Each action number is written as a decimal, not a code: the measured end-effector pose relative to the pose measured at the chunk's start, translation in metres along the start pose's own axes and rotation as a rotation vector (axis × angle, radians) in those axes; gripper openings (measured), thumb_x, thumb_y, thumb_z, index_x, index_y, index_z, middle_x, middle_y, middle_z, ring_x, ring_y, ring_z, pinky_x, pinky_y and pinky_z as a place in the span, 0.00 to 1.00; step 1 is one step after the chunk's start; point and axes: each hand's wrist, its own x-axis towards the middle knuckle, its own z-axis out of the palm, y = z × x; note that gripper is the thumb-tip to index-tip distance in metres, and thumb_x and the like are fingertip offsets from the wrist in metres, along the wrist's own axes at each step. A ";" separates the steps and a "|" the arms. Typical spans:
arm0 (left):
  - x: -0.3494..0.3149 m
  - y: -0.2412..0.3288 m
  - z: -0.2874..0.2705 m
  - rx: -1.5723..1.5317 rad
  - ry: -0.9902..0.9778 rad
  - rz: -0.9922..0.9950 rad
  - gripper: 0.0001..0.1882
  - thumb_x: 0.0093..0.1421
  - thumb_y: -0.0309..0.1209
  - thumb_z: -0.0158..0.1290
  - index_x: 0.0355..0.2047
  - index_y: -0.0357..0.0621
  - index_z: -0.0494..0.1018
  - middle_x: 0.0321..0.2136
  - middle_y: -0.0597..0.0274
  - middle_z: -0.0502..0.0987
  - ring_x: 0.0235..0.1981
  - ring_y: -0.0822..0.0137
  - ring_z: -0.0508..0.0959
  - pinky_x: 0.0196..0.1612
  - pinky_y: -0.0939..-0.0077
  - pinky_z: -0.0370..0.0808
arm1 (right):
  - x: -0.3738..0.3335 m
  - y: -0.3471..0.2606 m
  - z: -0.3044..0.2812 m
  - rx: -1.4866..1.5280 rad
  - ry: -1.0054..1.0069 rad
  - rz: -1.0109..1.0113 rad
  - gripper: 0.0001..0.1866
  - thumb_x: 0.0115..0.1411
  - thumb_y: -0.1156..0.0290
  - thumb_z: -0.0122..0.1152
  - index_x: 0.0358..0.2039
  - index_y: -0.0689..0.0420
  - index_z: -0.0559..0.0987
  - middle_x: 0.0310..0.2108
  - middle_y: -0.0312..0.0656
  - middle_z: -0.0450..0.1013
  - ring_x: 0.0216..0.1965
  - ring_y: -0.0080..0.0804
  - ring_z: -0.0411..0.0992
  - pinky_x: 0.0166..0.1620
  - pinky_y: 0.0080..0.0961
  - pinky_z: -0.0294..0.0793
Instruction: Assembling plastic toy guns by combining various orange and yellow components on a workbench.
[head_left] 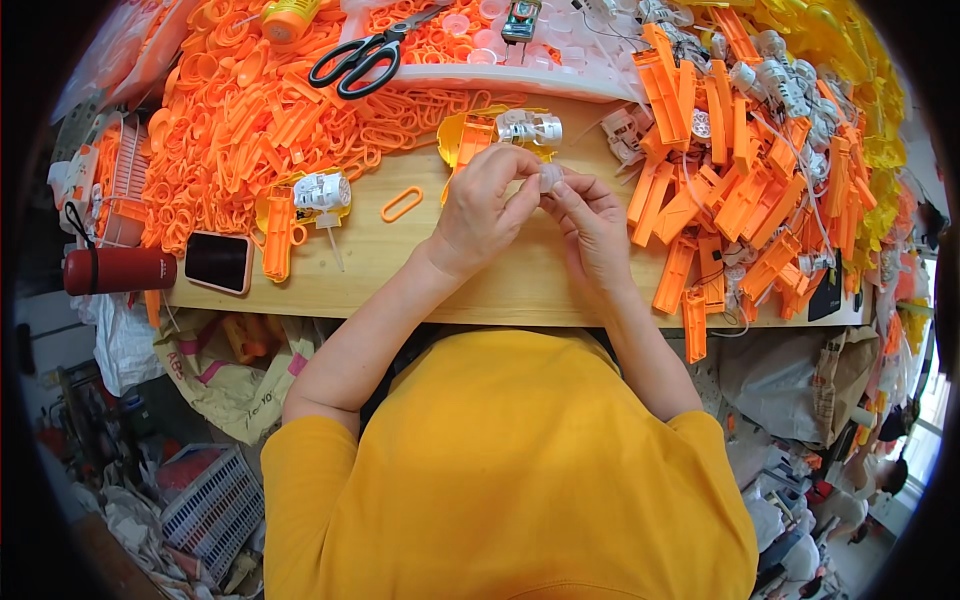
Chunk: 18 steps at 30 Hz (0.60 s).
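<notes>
Over the middle of the table, my left hand (488, 207) and my right hand (596, 228) meet with fingers pinched on a small translucent plastic piece (550, 178). Fingertips cover part of it, so its exact kind is unclear. Just beyond my hands lies a yellow shell (449, 133) carrying an orange part and a white cylindrical unit (530, 128). A similar assembly with an orange slotted part (277, 235) and a white unit (322, 191) rests to the left. Between that assembly and my left hand is one orange oval ring (402, 204).
Loose orange plastic parts (225, 140) heap at the far left, with black-handled scissors (365, 62) nearby. Orange parts with white units (745, 190) pile up at the right. A phone (218, 262) and a dark red bottle (120, 271) sit at the left edge.
</notes>
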 end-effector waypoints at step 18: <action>0.001 -0.008 -0.008 -0.185 -0.071 -0.141 0.09 0.53 0.21 0.56 0.36 0.37 0.74 0.32 0.57 0.77 0.34 0.62 0.78 0.36 0.72 0.75 | 0.004 -0.006 0.003 -0.205 0.020 -0.072 0.07 0.57 0.77 0.61 0.36 0.63 0.75 0.42 0.44 0.74 0.40 0.27 0.74 0.48 0.26 0.74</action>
